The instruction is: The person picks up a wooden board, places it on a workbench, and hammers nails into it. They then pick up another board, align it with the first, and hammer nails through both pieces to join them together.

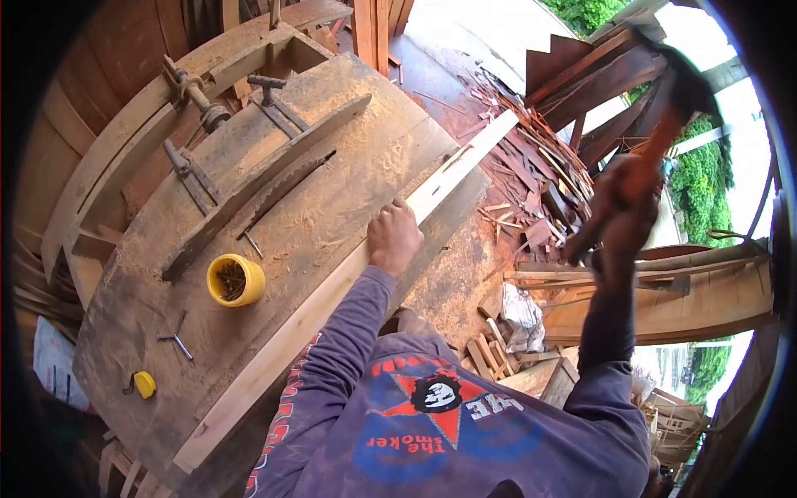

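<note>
A long pale wooden strip (274, 369) runs diagonally along the near edge of the workbench (324, 257). My left hand (395, 238) is closed over the strip near its middle, knuckles up. Raised at the right, my right hand (624, 199) is wrapped round the orange-brown handle of a hammer (685, 87); its dark head is blurred by motion, high above the bench. A small dark mark shows on the strip beyond my left hand. Left of the strip stands a yellow tub (236, 280) of nails. Loose nails (176, 339) lie nearby.
On the bench are a yellow tape measure (144, 383), a saw blade (286, 187), a curved wooden piece (266, 187), metal clamps (193, 176) and sawdust. A curved wooden frame (124, 133) adjoins the far-left side. Scrap wood (531, 187) covers the ground at the right.
</note>
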Demonstrator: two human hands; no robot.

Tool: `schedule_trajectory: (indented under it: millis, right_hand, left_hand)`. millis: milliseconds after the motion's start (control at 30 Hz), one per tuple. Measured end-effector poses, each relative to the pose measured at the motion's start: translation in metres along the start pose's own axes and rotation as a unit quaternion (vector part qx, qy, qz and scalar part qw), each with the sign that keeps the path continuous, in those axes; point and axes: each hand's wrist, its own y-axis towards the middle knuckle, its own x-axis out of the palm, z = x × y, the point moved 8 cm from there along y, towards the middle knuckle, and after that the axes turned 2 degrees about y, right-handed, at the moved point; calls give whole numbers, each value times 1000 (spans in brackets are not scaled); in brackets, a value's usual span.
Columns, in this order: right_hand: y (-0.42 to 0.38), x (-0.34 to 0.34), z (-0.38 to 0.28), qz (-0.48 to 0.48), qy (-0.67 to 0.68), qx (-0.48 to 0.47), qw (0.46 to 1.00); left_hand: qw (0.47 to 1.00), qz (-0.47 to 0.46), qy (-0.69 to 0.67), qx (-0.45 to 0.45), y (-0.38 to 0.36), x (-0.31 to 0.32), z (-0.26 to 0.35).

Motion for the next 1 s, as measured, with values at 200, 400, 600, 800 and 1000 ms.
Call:
schedule_trajectory:
  millis: [200,400,600,800,1000]
  right_hand:
    - [-27,1,-15,72,136,-291,944]
    - [-129,68,230,-183,-142,306,923]
    - [-25,21,76,-29,17,151,988]
    - [-1,-25,-19,12,222,-234,947]
    - [-139,75,231,-148,-147,215,954]
  left_hand:
    - [1000,-10,-6,-7,2,2,0]
    - [1000,-6,-6,12,-1,-4,3]
    - [1000,0,7,7,-2,3,2]
    - [1000,-12,-4,-5,-1,-6,3]
    - [1000,-11,-7,-5,-7,0,2]
